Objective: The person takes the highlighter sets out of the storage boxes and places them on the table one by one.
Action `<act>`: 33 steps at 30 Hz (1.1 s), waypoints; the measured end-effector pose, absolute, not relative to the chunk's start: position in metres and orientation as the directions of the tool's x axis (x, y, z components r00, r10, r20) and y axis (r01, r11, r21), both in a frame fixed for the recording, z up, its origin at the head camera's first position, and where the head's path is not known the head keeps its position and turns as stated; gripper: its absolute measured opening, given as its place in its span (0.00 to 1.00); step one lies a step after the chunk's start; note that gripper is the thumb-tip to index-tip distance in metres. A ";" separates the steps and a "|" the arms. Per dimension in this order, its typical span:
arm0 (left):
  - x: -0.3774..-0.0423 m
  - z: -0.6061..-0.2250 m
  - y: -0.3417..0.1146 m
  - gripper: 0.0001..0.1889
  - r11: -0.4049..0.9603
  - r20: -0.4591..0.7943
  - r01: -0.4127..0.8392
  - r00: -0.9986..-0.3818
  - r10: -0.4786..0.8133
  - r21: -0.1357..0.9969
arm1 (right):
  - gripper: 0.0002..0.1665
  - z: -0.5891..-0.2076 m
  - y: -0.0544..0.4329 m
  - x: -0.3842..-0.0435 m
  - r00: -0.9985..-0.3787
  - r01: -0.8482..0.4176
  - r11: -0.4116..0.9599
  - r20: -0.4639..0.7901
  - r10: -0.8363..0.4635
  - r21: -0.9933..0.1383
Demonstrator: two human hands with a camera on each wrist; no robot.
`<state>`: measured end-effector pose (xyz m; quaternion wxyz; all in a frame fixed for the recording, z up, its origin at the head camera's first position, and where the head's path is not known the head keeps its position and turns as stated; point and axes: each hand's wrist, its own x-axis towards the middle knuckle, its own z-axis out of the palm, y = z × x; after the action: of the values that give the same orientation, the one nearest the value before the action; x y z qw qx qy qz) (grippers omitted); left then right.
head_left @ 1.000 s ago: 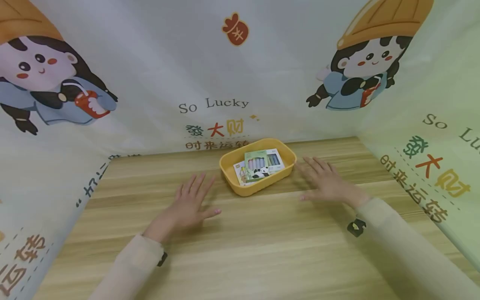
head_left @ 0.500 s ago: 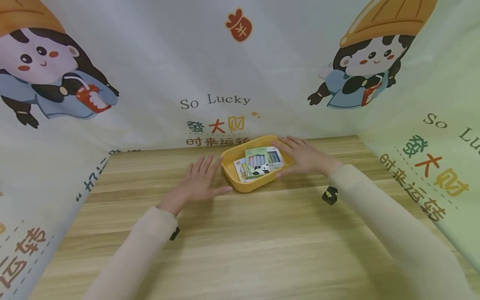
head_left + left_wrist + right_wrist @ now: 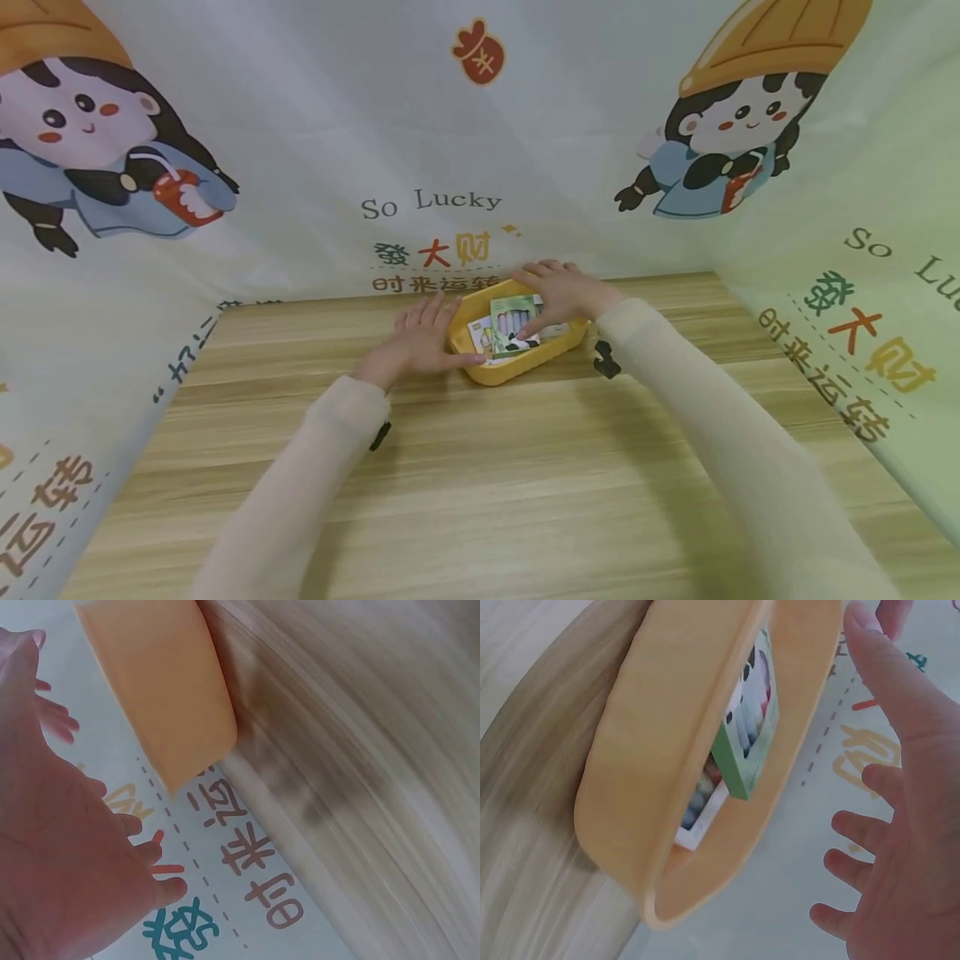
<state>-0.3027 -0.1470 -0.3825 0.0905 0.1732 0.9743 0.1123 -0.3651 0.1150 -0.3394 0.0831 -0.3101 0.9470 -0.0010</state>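
Note:
A yellow plastic basket (image 3: 520,364) stands on the table by the back wall. On top inside it lies a green box (image 3: 504,315) with a panda and colored sticks printed on it. Under it is a white box (image 3: 699,825), partly hidden, and another white box (image 3: 478,335) shows at the left. My left hand (image 3: 423,340) hovers at the basket's left end, fingers spread and thumb toward the rim. Over the right end reaches my right hand (image 3: 566,293), fingers extended, its thumb overlapping the green box in the head view. The right wrist view shows that palm apart from the basket.
The wood-grain table (image 3: 480,492) stretches in front of the basket. A white printed cloth (image 3: 315,150) hangs behind it and along both sides, close to the basket's far edge. Black straps (image 3: 606,360) show at the wrists.
Both hands have moved inward to the basket, the left rightward and forward, the right leftward from beside it to over its right end. The basket and boxes look nearly unmoved.

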 end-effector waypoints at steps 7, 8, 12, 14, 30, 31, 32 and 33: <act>-0.307 -0.379 -0.137 0.61 0.918 -0.197 0.295 -0.916 0.351 0.263 | 0.69 -0.354 0.094 -0.370 -0.794 -0.567 0.823 -0.235 -0.560 -0.045; -0.308 -0.379 -0.136 0.61 0.921 -0.199 0.296 -0.916 0.349 0.255 | 0.70 -0.356 0.093 -0.370 -0.794 -0.567 0.822 -0.240 -0.559 -0.041; -0.310 -0.378 -0.132 0.62 0.927 -0.222 0.289 -0.913 0.342 0.238 | 0.69 -0.363 0.090 -0.372 -0.793 -0.573 0.819 -0.239 -0.561 -0.024; -0.312 -0.378 -0.131 0.62 0.929 -0.232 0.281 -0.912 0.337 0.241 | 0.69 -0.365 0.089 -0.372 -0.791 -0.575 0.818 -0.240 -0.562 -0.019; -0.318 -0.390 -0.124 0.66 0.941 -0.302 0.244 -0.902 0.309 0.234 | 0.66 -0.368 0.084 -0.371 -0.788 -0.571 0.820 -0.263 -0.557 -0.027; -0.319 -0.391 -0.124 0.67 0.944 -0.303 0.243 -0.903 0.305 0.224 | 0.66 -0.368 0.084 -0.371 -0.787 -0.573 0.819 -0.262 -0.558 -0.024; -0.320 -0.393 -0.124 0.67 0.947 -0.308 0.242 -0.903 0.300 0.212 | 0.66 -0.369 0.084 -0.372 -0.786 -0.575 0.818 -0.263 -0.559 -0.021; -0.320 -0.394 -0.123 0.67 0.949 -0.309 0.240 -0.904 0.295 0.205 | 0.65 -0.369 0.083 -0.372 -0.786 -0.576 0.817 -0.264 -0.559 -0.018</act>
<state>-0.3202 -0.1235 -0.3942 0.1707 0.1376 0.9723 0.0813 -0.3718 0.0831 -0.3690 0.1299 -0.3005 0.9444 0.0317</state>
